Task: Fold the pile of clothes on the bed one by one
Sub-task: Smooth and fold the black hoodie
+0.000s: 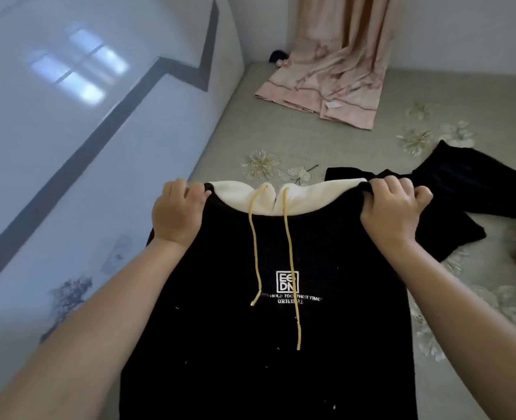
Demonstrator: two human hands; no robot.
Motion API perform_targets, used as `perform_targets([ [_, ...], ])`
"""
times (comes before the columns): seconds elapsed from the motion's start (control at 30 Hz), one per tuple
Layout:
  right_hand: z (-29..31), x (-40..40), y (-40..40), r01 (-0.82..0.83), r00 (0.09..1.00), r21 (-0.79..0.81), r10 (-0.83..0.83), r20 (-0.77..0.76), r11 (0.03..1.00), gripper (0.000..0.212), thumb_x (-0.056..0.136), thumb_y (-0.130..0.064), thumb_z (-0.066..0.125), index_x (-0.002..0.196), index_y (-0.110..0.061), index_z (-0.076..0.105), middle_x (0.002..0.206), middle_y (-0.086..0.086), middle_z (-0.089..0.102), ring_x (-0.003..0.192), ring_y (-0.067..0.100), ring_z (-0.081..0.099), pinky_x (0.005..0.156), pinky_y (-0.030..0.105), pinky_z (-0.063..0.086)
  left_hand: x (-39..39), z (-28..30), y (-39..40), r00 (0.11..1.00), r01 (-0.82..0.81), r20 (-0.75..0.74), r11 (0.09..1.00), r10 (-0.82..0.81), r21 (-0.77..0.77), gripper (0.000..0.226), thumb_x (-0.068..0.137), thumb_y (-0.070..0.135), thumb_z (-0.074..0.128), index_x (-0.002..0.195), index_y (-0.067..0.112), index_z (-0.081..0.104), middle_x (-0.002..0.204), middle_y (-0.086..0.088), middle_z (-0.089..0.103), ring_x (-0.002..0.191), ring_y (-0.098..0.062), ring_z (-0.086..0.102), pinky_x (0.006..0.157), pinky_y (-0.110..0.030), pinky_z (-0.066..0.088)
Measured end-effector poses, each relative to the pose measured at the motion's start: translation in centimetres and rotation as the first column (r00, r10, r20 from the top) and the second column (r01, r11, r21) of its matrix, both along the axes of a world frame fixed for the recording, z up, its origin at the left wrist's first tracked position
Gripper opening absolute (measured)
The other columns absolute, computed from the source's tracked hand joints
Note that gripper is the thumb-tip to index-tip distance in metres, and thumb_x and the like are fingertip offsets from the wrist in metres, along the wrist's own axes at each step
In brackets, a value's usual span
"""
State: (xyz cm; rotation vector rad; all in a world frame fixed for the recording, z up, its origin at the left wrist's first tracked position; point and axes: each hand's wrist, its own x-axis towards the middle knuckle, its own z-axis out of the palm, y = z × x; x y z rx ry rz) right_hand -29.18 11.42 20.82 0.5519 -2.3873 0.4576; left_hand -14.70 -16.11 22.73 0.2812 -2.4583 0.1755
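Black hoodie (281,344): cream hood lining, two gold drawstrings (290,268), white chest print. Left hand (178,213) and right hand (393,207) grip its shoulders above the bed (326,140).

My one head-worn camera looks forward and down, close over the bed (326,131); headboard (68,147) fills frame left.

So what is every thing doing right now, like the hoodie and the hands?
black hoodie: held up by its shoulders, front facing the camera, not yet folded
yellow drawstrings: hanging loose
left hand: gripping the hoodie's shoulder
right hand: gripping the other shoulder
pink curtain: hem bunched on the bed
black garment: lying unfolded on the bed
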Motion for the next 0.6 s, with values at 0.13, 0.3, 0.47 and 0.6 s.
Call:
perform_targets([
  [0.13,-5.6,-2.0,-2.8,0.13,0.968,0.089,-0.146,0.205,0.988,0.019,0.079,-0.002,0.056,0.098,0.001,0.061,0.09,0.017,0.062,0.089,0.036,0.057,0.093,0.044,0.024,-4.0,-6.0,-2.6,0.99,-0.07,0.126,0.998,0.07,-0.002,0.016,0.082,0.015,0.043,0.088,0.001,0.047,0.078,-0.022,0.059,0.067,-0.035,0.06,0.054,-0.036,0.047],
  [0.3,-17.3,0.2,-3.6,-0.166,0.533,0.58,-0.422,0.733,0.798,0.069,0.092,-0.021,0.044,0.146,-0.01,0.002,0.154,0.012,0.006,0.142,0.029,0.001,0.112,0.053,0.003,-3.6,-19.0,-0.6,0.506,-0.35,0.849,0.936,0.149,0.044,0.068,0.092,0.012,0.04,0.146,0.009,-0.002,0.153,-0.018,-0.004,0.141,-0.034,-0.007,0.113,-0.048,0.0],
  [0.47,-23.3,4.9,-1.0,-0.225,0.597,0.457,-0.248,0.763,0.861,0.054,0.097,-0.025,0.036,0.146,-0.012,0.017,0.154,0.013,0.009,0.143,0.028,0.002,0.112,0.053,-0.001,0.6,-25.6,4.1,0.623,-0.28,0.778,0.904,-0.085,0.323,0.055,0.097,0.028,0.035,0.145,0.007,0.018,0.153,-0.014,0.013,0.142,-0.027,0.004,0.114,-0.041,0.004],
  [0.6,-23.9,7.4,2.8,-0.109,0.761,0.357,-0.153,0.631,0.928,0.052,0.09,-0.026,0.054,0.137,-0.007,0.04,0.146,0.023,0.029,0.137,0.04,0.023,0.106,0.062,0.004,5.1,-27.8,5.2,0.645,-0.284,0.76,0.896,-0.085,0.341,0.056,0.094,0.032,0.042,0.141,0.004,0.03,0.15,-0.02,0.021,0.141,-0.032,0.011,0.113,-0.046,0.005],
])
